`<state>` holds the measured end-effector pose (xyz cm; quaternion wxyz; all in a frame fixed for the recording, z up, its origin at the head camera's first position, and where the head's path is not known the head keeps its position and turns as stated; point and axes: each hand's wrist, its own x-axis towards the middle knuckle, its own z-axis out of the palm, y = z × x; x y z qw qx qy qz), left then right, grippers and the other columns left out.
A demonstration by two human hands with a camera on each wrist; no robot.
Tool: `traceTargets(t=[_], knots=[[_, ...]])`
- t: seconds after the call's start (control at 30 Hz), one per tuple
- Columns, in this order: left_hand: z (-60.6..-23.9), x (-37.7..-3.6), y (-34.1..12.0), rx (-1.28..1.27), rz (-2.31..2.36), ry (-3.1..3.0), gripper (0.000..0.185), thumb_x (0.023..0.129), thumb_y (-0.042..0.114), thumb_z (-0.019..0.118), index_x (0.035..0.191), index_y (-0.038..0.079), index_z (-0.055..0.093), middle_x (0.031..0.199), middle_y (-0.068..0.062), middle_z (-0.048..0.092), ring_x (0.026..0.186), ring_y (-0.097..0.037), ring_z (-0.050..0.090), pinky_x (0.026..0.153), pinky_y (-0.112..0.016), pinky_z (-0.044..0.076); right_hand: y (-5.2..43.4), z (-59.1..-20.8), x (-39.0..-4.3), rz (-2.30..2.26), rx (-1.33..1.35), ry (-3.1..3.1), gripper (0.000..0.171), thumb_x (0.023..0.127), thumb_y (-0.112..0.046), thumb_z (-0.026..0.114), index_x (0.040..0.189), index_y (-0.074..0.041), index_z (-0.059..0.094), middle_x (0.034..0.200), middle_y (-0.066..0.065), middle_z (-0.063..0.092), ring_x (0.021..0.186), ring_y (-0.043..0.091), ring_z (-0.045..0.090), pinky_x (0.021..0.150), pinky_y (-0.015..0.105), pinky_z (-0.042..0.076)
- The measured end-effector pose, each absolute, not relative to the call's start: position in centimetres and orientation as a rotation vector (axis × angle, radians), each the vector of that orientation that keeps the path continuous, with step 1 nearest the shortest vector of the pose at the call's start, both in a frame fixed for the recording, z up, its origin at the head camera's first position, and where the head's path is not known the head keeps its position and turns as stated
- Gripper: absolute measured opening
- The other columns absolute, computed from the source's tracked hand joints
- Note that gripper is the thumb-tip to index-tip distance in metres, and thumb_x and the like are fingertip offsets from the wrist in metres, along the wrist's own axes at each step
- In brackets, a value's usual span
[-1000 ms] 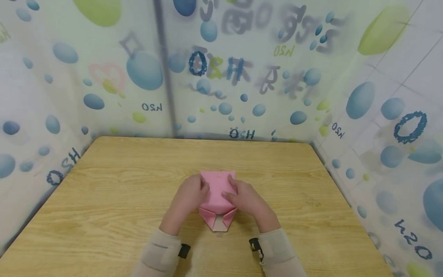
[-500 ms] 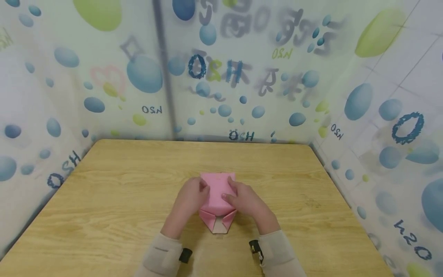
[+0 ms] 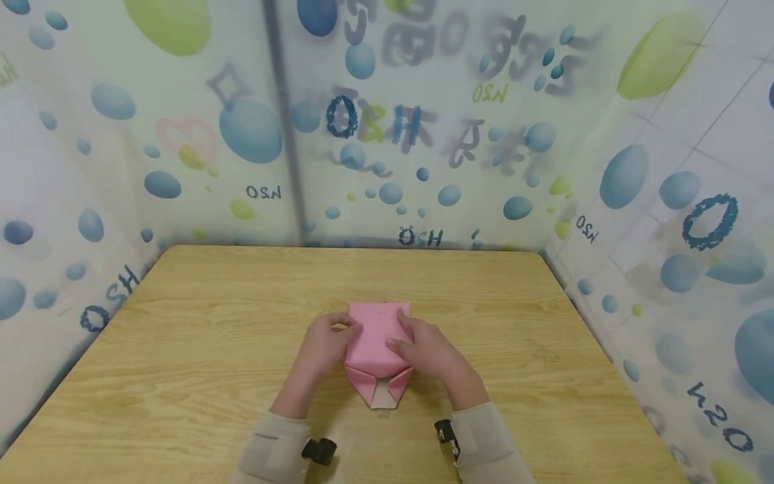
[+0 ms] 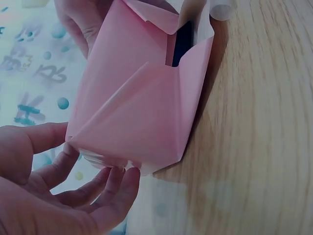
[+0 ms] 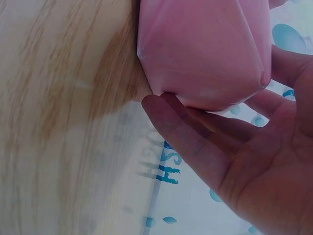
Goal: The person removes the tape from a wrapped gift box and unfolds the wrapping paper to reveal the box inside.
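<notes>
A box-shaped package in pink wrapping paper point(image 3: 376, 339) lies on the wooden table. Its near end has folded-in sides and a tapering flap point(image 3: 383, 395) with a pale inner face. Through that gap, in the left wrist view, a dark blue surface point(image 4: 182, 44) shows inside. My left hand point(image 3: 324, 346) holds the package's far left corner, thumb at the edge and fingertips against the far end. My right hand point(image 3: 432, 348) grips the right side, thumb on top. In the right wrist view, its fingers point(image 5: 190, 137) reach round the far end, partly hidden by the package.
The wooden table point(image 3: 211, 302) extends on all sides of the package. Behind it and at both sides hang pale walls point(image 3: 447, 148) patterned with blue and green dots and lettering. Small black devices point(image 3: 319, 451) are strapped at both wrists.
My left hand has shifted slightly left and turned, its fingers spreading apart at the corner where they were bunched on the paper. The right hand and the package stay almost in place.
</notes>
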<state>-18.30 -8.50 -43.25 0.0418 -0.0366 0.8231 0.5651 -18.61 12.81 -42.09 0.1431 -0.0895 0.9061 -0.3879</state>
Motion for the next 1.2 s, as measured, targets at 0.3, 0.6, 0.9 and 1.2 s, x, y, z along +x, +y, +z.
traceTargets(t=[0.3,0.6,0.9,1.2], knots=[[-43.3,-17.9,-9.2,-0.215,1.823,2.453,0.026,0.101,0.018,0.068,0.119,-0.001,0.074,0.117,-0.021,0.075,0.089,-0.019,0.073,0.079,-0.035,0.062,12.9,-42.2,-18.6,-1.142,-0.263,2.602,0.068,0.106,-0.031,0.066,0.163,-0.004,0.040,0.167,0.021,0.044,0.138,0.026,0.054,0.125,0.057,0.039],[-42.3,-16.7,-11.2,-0.208,1.781,2.535,0.032,0.105,0.022,0.064,0.124,-0.004,0.070,0.132,-0.029,0.070,0.105,-0.041,0.077,0.085,-0.042,0.066,12.9,-42.3,-18.7,-1.140,-0.258,2.605,0.067,0.107,-0.030,0.065,0.164,-0.004,0.039,0.168,0.020,0.042,0.142,0.026,0.052,0.127,0.056,0.038],[-42.7,-16.4,-13.3,-0.286,1.717,2.499,0.028,0.108,0.014,0.057,0.122,-0.010,0.063,0.121,-0.032,0.068,0.094,-0.033,0.074,0.074,-0.034,0.066,12.9,-42.3,-18.5,-1.129,-0.251,2.610,0.067,0.107,-0.030,0.064,0.164,-0.005,0.038,0.168,0.020,0.043,0.150,0.031,0.049,0.127,0.056,0.037],[-43.9,-16.7,-14.9,-0.309,1.582,2.491,0.025,0.107,0.014,0.057,0.115,-0.008,0.060,0.098,-0.022,0.073,0.071,-0.017,0.072,0.064,-0.033,0.064,12.9,-42.4,-18.7,-1.116,-0.259,2.625,0.068,0.107,-0.030,0.065,0.164,-0.005,0.038,0.167,0.021,0.044,0.150,0.030,0.049,0.126,0.056,0.038]])
